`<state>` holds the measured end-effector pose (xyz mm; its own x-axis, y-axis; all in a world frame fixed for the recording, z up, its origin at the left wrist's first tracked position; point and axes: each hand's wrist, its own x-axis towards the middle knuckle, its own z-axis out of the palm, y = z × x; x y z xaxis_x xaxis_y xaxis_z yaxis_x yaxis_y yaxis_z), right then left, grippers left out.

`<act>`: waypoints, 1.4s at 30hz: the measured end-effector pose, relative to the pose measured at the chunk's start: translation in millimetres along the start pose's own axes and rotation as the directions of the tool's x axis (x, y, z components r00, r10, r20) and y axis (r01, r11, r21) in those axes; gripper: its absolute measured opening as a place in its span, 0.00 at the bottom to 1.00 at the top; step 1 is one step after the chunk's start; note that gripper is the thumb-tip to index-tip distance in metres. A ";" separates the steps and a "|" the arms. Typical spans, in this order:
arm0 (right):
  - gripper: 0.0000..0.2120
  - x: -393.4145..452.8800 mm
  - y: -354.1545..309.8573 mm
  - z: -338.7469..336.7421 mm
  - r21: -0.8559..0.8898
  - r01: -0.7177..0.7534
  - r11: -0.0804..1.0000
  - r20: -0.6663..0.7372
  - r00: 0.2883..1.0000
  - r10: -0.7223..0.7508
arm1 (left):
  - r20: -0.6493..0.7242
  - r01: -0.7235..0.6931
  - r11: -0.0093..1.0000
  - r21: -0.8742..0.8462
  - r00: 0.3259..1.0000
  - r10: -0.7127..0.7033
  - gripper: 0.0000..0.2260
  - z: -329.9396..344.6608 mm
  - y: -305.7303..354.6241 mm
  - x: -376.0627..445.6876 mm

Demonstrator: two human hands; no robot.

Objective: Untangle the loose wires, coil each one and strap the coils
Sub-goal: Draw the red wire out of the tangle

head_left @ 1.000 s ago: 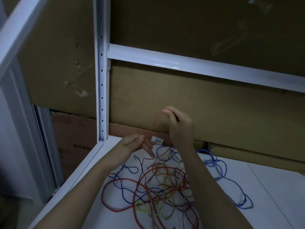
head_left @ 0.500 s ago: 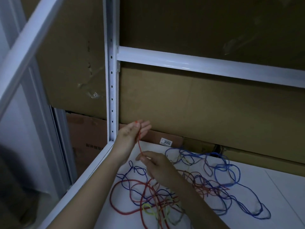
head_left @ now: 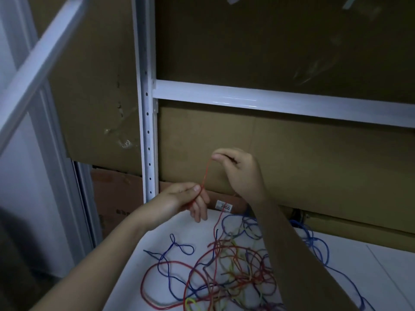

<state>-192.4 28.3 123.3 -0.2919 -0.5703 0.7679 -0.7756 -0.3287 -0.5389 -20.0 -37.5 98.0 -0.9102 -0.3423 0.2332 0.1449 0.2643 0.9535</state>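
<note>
A tangle of red, blue and yellow wires [head_left: 233, 263] lies on the white shelf board [head_left: 350, 277]. One red wire [head_left: 206, 173] runs taut from my left hand up to my right hand. My left hand [head_left: 186, 198] pinches it between thumb and fingers just above the shelf's back left corner. My right hand [head_left: 238, 171] is raised higher and pinches the same wire at its fingertips. From the right hand the red wire hangs down into the tangle. A blue wire [head_left: 318, 245] loops out to the right, partly hidden behind my right forearm.
A white perforated upright [head_left: 147, 122] and a white crossbar [head_left: 280, 102] of the rack frame stand behind my hands. Brown cardboard [head_left: 292, 167] fills the back. A small white label [head_left: 224, 206] sits at the shelf's rear edge. Another white rail [head_left: 38, 61] slants at upper left.
My right hand has risen from low over the tangle to above my left hand, drawing the red wire up. My left hand has dropped and closed its fingers on the wire.
</note>
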 end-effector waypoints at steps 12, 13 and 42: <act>0.15 -88.8 1.3 44.8 0.127 -0.488 0.863 0.547 0.761 0.350 | -0.547 -0.160 0.977 -0.142 0.835 0.057 0.13 -3.1 -15.6 37.3; 0.15 -87.9 -2.3 36.7 0.125 -0.484 0.866 0.537 0.767 0.351 | -0.526 -0.093 0.996 0.007 0.847 0.083 0.12 -2.8 -18.0 37.5; 0.16 -84.6 -5.4 23.9 0.273 -0.502 0.820 0.341 0.848 0.406 | -0.413 -0.242 0.951 -0.193 0.899 0.145 0.13 41.5 20.5 19.9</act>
<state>-150.1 60.3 53.0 -0.3710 -0.8738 0.3143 -0.3367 -0.1888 -0.9225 -51.2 -1.4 114.2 -0.6371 -0.6419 0.4266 0.4329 0.1600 0.8872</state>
